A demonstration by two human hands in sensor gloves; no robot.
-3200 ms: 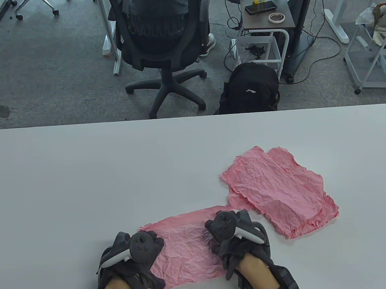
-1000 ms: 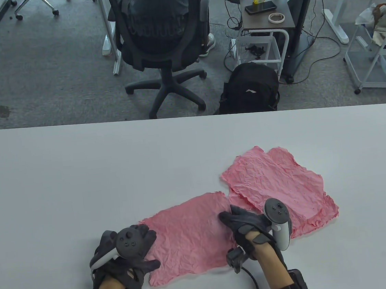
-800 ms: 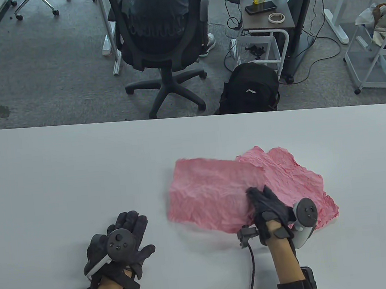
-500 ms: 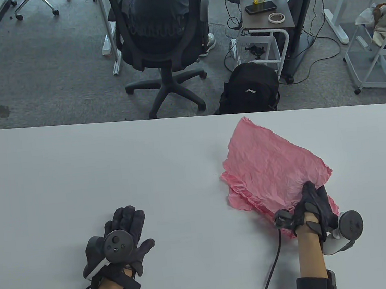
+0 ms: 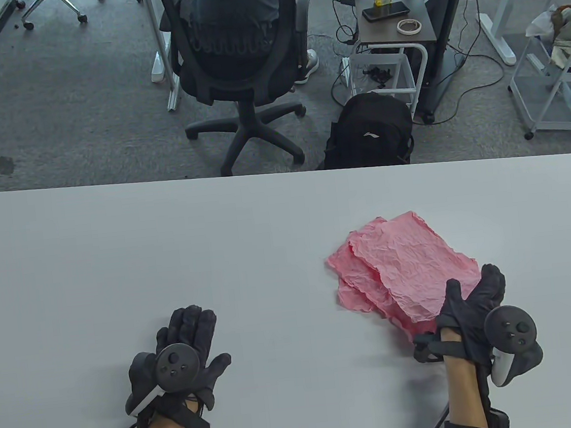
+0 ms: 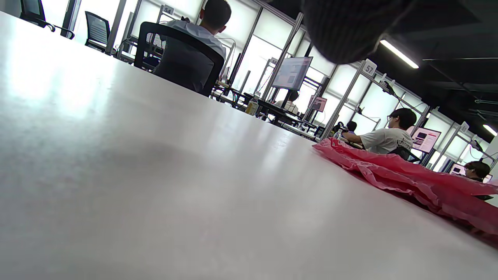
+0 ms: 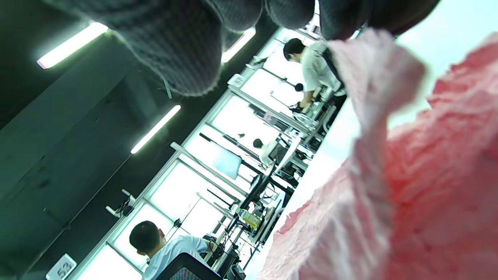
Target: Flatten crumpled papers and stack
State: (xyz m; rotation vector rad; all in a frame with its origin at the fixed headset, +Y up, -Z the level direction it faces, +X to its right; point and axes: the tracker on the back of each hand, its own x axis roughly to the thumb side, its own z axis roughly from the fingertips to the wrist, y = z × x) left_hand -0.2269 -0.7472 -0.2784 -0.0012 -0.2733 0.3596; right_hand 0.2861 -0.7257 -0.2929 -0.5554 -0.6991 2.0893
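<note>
Three wrinkled pink papers lie in a rough stack [image 5: 403,268] on the right of the white table [image 5: 165,237]. The top sheet [image 5: 417,256] lies slightly askew on the others. My right hand [image 5: 472,291] is at the stack's near right corner, thumb and fingers spread over the paper's edge. In the right wrist view a paper corner [image 7: 373,74] curls up toward my fingers [image 7: 186,46]. My left hand [image 5: 196,330] lies flat and empty on the table, well left of the stack. The stack also shows in the left wrist view [image 6: 408,179].
Beyond the table's far edge stand a black office chair [image 5: 238,50], a black backpack [image 5: 369,134] and a small cart [image 5: 393,29]. Cables trail from both wrists toward the table's near edge.
My right hand lifted the flattened sheet from the table's middle, swung it right and laid it on the stack. My left hand let go and stays flat on the table.
</note>
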